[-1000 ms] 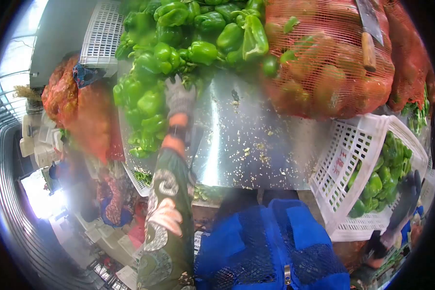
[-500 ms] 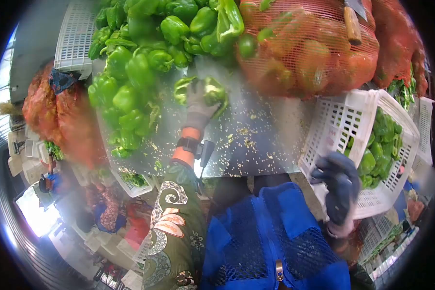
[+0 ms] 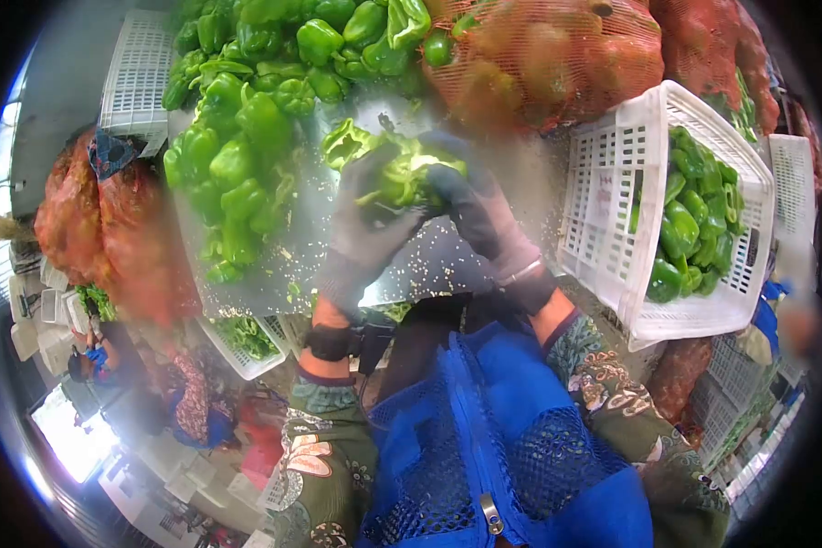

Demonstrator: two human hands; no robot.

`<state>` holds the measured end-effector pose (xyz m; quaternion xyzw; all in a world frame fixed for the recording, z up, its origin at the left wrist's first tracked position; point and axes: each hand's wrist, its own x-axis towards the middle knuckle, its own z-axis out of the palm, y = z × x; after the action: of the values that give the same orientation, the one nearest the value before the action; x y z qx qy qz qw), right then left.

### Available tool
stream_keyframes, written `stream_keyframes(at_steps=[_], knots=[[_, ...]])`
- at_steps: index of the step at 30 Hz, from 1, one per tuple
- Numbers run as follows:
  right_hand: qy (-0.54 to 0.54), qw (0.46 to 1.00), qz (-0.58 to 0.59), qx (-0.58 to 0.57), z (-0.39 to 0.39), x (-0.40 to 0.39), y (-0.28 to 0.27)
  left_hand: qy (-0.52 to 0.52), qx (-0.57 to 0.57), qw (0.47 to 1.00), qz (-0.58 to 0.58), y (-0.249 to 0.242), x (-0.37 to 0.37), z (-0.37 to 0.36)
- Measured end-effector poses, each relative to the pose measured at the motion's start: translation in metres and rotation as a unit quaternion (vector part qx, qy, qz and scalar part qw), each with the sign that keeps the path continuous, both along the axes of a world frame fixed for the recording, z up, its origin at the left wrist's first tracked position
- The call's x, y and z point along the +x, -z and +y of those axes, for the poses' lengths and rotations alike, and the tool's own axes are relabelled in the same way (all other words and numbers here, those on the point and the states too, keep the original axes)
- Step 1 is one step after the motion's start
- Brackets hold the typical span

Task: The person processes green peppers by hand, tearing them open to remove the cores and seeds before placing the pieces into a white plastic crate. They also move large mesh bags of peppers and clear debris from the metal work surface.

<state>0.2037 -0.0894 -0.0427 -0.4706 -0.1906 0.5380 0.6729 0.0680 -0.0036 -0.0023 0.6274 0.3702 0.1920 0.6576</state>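
Over the metal table, my left hand and my right hand, both gloved, close in on a cut-open green bell pepper from either side. Its pale inside faces up between my fingers. Another opened pepper piece shows just beyond my left fingertips. To the left of my hands, a large heap of whole green peppers covers the table's far and left parts. Pale seeds lie scattered around my wrists.
At the right stands a tilted white crate with green peppers inside. Red mesh sacks bulge along the far edge, and more sacks are at the left. A low white basket sits below the table's left edge. Other people are further off.
My right hand has come from beside the crate to the pepper, joining my left. Both hands now hold it, nearer to my body. The view has shifted slightly.
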Motion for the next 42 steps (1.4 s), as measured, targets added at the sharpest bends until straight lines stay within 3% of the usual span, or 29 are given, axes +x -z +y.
stream_keyframes(at_steps=[1,4,5,7,8,9,12,13,16,20,21,24,26,28,30,31,33,35,37,38,39,41,42], knots=[[0.002,0.995,-0.1,-0.019,-0.006,-0.003,-0.02,0.005,0.093,0.995,0.021,-0.003,-0.008,-0.002],[-0.001,0.999,-0.031,-0.028,-0.019,-0.017,-0.035,-0.023,0.029,0.999,-0.016,0.002,-0.023,-0.022],[0.041,0.997,-0.06,0.002,-0.02,-0.025,-0.041,-0.066,-0.047,0.995,-0.064,0.0,-0.023,-0.034],[0.073,0.984,-0.161,-0.016,-0.023,-0.033,-0.048,-0.054,0.228,0.971,0.037,-0.009,-0.024,-0.044],[0.089,0.973,-0.211,-0.024,-0.026,-0.036,-0.051,-0.052,0.351,0.929,0.101,-0.018,-0.025,-0.049],[0.094,0.975,-0.2,-0.035,-0.029,-0.041,-0.057,-0.078,0.3,0.946,0.095,-0.015,-0.025,-0.054],[0.101,0.975,-0.192,-0.041,-0.033,-0.051,-0.068,-0.094,0.315,0.943,0.056,-0.021,-0.031,-0.063],[0.096,0.973,-0.207,-0.026,-0.035,-0.052,-0.066,-0.113,0.232,0.966,-0.02,-0.025,-0.032,-0.066],[0.108,0.978,-0.177,-0.008,-0.033,-0.056,-0.079,-0.117,0.185,0.974,-0.059,-0.039,-0.037,-0.068],[0.126,0.984,-0.122,-0.037,-0.03,-0.054,-0.089,-0.093,0.388,0.917,-0.021,-0.048,-0.037,-0.068],[0.147,0.982,-0.122,0.013,-0.029,-0.056,-0.083,-0.091,0.431,0.897,-0.022,-0.052,-0.034,-0.07],[0.158,0.979,-0.096,0.086,-0.022,-0.058,-0.064,-0.11,0.474,0.873,-0.017,-0.049,-0.031,-0.071],[0.109,0.993,-0.042,0.024,-0.023,-0.052,-0.063,-0.095,0.51,0.855,-0.009,-0.056,-0.031,-0.071],[0.062,0.982,-0.163,0.074,-0.021,-0.049,-0.049,-0.101,0.516,0.85,0.015,-0.055,-0.031,-0.069],[0.05,0.971,-0.224,0.066,-0.02,-0.048,-0.05,-0.152,0.451,0.879,0.001,-0.053,-0.035,-0.067],[0.058,0.972,-0.225,0.034,-0.022,-0.052,-0.079,-0.216,0.322,0.921,-0.046,-0.041,-0.034,-0.065],[0.053,0.986,-0.154,0.042,-0.024,-0.065,-0.088,-0.28,0.051,0.939,-0.194,-0.035,-0.031,-0.066],[0.04,0.995,-0.065,0.058,-0.025,-0.075,-0.088,-0.321,-0.016,0.934,-0.159,-0.017,-0.03,-0.064],[0.034,0.992,0.08,0.087,-0.015,-0.074,-0.055,-0.301,-0.085,0.923,-0.224,-0.03,-0.023,-0.081],[0.041,0.979,0.171,0.105,-0.007,-0.071,-0.033,-0.295,-0.028,0.937,-0.184,-0.028,-0.023,-0.087],[0.086,0.96,-0.205,0.169,-0.009,-0.062,-0.027,-0.291,0.029,0.946,-0.142,-0.026,-0.024,-0.092],[0.11,0.861,-0.442,0.225,-0.013,-0.057,-0.017,-0.286,0.0,0.948,-0.141,-0.008,-0.024,-0.085],[0.1,0.909,-0.327,0.238,-0.011,-0.063,-0.044,-0.218,-0.035,0.961,-0.169,-0.018,-0.028,-0.078]])
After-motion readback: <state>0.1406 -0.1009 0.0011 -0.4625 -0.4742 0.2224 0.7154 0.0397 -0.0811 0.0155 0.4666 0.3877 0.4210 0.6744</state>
